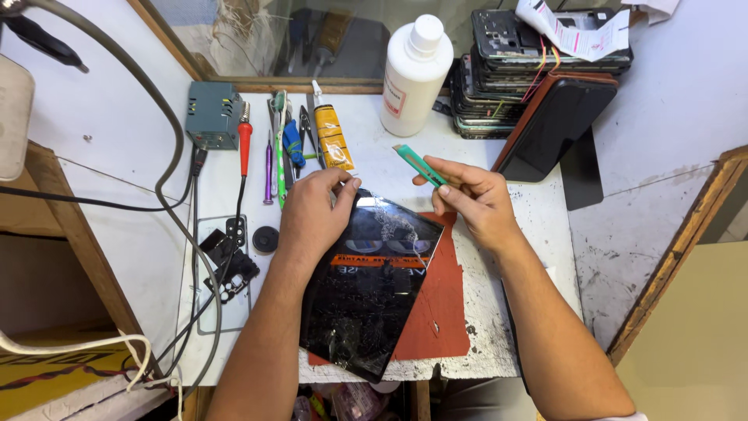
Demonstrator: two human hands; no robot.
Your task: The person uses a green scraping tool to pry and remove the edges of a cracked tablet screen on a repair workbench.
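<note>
A: Containers? What lies at the far edge?

B: A white bottle (415, 74), capped, contents unseen, stands far centre beside a stack of phones (514, 86). Bare white bench (530, 234) shows right of the red mat (436, 304).

A: And the hands?

B: The left hand (312, 218) grips the far-left corner of the cracked tablet (370, 288), which lies tilted on the mat and overhangs the near edge. The right hand (475, 199), just beyond the tablet's far-right corner, is closed on a green utility knife (419, 165).

Cracked black tablet (372, 284) tilted on red mat; green utility knife (419, 164) just above.
</note>
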